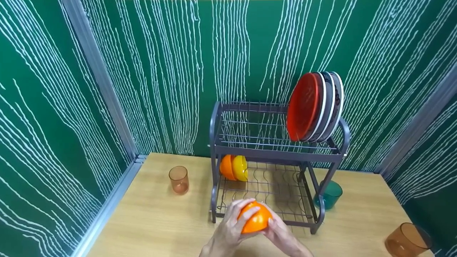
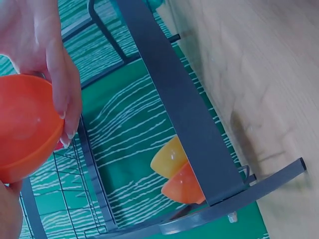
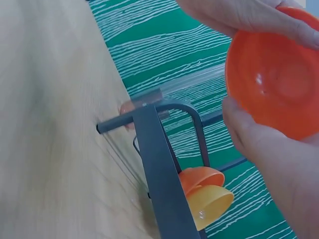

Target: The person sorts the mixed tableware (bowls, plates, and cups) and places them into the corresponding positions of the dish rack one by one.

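Note:
An orange bowl (image 1: 260, 220) is held between both hands in front of the rack's lower tier. My left hand (image 1: 230, 224) grips it from the left, fingers spread over its outside. On the right side my right hand (image 1: 280, 233) holds the bowl by its edge, thumb against the outside. In the left wrist view the bowl (image 2: 25, 127) shows between the right hand (image 2: 47, 64) above and part of the left hand below. The right wrist view shows the smooth inside of the bowl (image 3: 279, 74), with the right hand (image 3: 284, 154) at its lower edge.
A dark two-tier dish rack (image 1: 278, 153) stands on the wooden table (image 1: 142, 221). Upright plates (image 1: 303, 107) fill its upper right; an orange bowl (image 1: 226, 167) and a yellow bowl (image 1: 240, 168) lean at lower left. Cups stand around: orange (image 1: 179, 181), teal (image 1: 330, 195), brown-orange (image 1: 407, 241).

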Tool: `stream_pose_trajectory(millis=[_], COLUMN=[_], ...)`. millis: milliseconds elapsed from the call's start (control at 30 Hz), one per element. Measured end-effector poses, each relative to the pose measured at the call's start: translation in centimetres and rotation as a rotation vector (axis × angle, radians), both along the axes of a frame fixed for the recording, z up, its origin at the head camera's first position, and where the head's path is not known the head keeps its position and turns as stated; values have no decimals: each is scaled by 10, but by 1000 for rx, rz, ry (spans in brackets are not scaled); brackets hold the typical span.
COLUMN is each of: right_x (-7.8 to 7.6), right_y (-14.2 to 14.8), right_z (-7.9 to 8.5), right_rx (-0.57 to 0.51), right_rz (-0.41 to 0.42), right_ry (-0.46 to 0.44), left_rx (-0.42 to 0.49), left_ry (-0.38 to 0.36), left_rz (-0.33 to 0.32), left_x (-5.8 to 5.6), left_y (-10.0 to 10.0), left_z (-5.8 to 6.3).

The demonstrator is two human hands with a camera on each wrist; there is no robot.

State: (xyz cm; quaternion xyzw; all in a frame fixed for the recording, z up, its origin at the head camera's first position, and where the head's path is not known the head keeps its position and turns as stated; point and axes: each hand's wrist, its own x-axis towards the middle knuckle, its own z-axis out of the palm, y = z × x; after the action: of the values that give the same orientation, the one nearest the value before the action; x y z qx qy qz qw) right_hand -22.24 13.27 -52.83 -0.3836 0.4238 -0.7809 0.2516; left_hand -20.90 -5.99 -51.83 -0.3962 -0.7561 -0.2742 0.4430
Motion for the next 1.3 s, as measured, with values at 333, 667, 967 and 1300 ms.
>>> stream_pose_trajectory(millis=[333,667,967,1300], right_x=[3,-1,-7,-18], right_y=[0,3,11,19], right_z=[0,1,3,3], right_rx=[92,297,364,385], right_rz=[-232,-397,-495,-557], right_ry=[-60,-39,-8,9], left_rx=[1,130,351,566], left_ry=[-30,-62,-90,-319], left_rz=[-50,-126,-45,182], left_x=[-5,-17,-29,-39], left_y=[6,7,2,-9], left_z=[0,5,4,0])
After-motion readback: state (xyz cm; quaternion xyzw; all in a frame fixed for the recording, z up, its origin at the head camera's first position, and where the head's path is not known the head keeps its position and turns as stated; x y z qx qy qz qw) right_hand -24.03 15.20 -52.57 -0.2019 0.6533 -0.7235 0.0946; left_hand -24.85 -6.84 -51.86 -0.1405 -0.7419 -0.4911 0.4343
